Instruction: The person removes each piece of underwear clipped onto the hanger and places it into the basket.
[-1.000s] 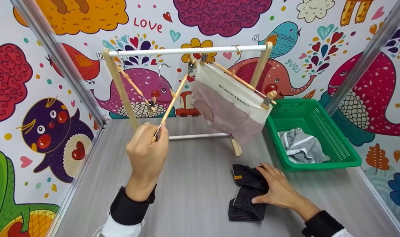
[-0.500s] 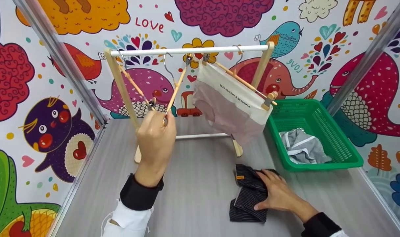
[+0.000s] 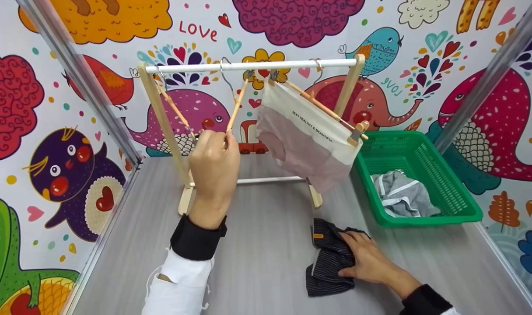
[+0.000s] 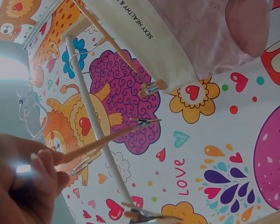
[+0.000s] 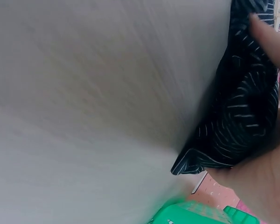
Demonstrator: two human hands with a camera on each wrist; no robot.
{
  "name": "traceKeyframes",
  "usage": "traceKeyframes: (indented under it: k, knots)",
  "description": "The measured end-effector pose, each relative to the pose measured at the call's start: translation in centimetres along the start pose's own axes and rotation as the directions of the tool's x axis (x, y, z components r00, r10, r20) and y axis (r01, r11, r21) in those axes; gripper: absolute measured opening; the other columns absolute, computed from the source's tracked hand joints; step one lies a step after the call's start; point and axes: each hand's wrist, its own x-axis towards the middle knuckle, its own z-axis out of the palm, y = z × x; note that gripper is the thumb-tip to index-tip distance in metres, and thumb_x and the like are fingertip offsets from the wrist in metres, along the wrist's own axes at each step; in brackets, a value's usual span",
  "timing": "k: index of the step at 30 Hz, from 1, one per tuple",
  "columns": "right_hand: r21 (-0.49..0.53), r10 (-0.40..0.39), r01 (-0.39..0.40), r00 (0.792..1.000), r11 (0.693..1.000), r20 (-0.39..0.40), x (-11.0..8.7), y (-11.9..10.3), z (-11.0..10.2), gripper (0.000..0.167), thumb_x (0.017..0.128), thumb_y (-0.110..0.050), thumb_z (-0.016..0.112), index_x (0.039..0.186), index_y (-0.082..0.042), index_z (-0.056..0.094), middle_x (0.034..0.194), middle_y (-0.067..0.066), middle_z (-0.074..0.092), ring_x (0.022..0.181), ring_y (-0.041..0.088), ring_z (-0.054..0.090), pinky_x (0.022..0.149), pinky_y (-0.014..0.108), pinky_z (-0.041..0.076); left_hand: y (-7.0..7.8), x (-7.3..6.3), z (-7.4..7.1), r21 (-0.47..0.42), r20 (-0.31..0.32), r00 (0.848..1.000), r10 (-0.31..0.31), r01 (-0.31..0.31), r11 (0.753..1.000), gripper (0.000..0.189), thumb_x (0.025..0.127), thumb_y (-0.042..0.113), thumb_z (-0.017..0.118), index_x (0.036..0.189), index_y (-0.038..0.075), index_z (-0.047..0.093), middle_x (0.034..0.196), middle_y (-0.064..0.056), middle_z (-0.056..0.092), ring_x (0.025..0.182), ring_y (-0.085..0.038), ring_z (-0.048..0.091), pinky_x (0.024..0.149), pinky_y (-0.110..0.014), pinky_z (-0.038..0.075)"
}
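Note:
My left hand (image 3: 215, 168) grips the near end of a wooden clip hanger (image 3: 237, 107). This hanger's metal hook (image 3: 224, 72) is over the white rail (image 3: 196, 68) of a small rack; its far clip (image 4: 144, 122) holds nothing. My right hand (image 3: 371, 260) holds a black garment (image 3: 331, 260) with thin pale stripes and an orange tag, low over the grey table. In the right wrist view, the striped cloth (image 5: 242, 107) bunches between thumb and fingers. Right of the left hand, pink-and-white underpants (image 3: 307, 140) hang clipped to another wooden hanger (image 3: 316, 105).
A further clip hanger (image 3: 174, 107) hangs at the rail's left end. The rack's wooden post (image 3: 165, 127) stands just left of my left hand. A green basket (image 3: 423, 218) with a grey-and-white cloth (image 3: 404, 194) inside stands at right. Cartoon-printed walls (image 3: 274, 17) enclose the table.
My left hand has moved forward, up and slightly right with the hanger, whose hook has gone from below the rail to over it. The right hand has stayed at the striped garment.

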Motion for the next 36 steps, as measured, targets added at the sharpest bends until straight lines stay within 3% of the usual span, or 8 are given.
traceKeyframes:
  k: [7,16,23,31,36]
  knots:
    - [-0.035,-0.071,0.070,0.997,0.997,-0.026,-0.1,-0.1,-0.1,0.084,0.075,-0.031,0.096,0.137,0.010,0.058,0.128,0.023,0.061,0.120,0.043,0.057,0.100,0.063,0.048,0.4,1.1,1.1,0.059,0.028,1.000,0.008,-0.010,0.998,0.013,0.094,-0.002,0.074,0.088,-0.013,0.076,0.075,-0.021,0.067,0.066,-0.033,0.067,0.065,-0.041,0.063]
    - [-0.059,-0.086,0.083,0.995,0.995,-0.044,-0.1,-0.5,-0.1,0.066,0.079,-0.020,0.092,0.130,0.007,0.062,0.119,0.017,0.064,0.110,0.037,0.061,0.094,0.057,0.053,0.3,1.7,2.3,0.134,0.109,0.992,-0.067,0.052,0.990,0.017,0.098,0.003,0.071,0.095,-0.012,0.077,0.082,-0.021,0.071,0.076,-0.035,0.070,0.068,-0.044,0.059]
    - [-0.052,-0.089,0.087,0.995,0.995,-0.041,-0.1,-0.6,-0.2,0.057,0.082,-0.013,0.089,0.129,0.007,0.063,0.115,0.014,0.064,0.106,0.033,0.061,0.092,0.052,0.054,-0.3,1.6,3.2,0.131,0.102,0.993,-0.061,0.048,0.990,0.014,0.097,0.000,0.072,0.093,-0.012,0.077,0.081,-0.022,0.070,0.075,-0.037,0.070,0.067,-0.046,0.057]
    - [0.017,-0.036,0.037,0.997,0.999,-0.062,0.1,-0.4,-0.6,0.050,0.086,-0.008,0.085,0.129,0.006,0.065,0.119,0.013,0.065,0.111,0.033,0.062,0.096,0.053,0.054,-0.9,1.0,3.5,0.131,0.103,0.993,-0.049,0.035,0.991,0.014,0.096,-0.001,0.071,0.091,-0.013,0.076,0.079,-0.021,0.068,0.067,-0.036,0.067,0.057,-0.044,0.056]
    - [0.042,-0.028,0.032,0.996,0.999,-0.089,0.2,-0.3,-1.1,0.047,0.086,-0.005,0.084,0.128,0.005,0.065,0.118,0.010,0.065,0.111,0.030,0.063,0.095,0.051,0.055,-1.0,0.8,3.5,0.126,0.100,0.994,-0.041,0.028,0.992,0.013,0.096,-0.001,0.071,0.093,-0.013,0.076,0.081,-0.021,0.068,0.067,-0.036,0.067,0.058,-0.043,0.057]
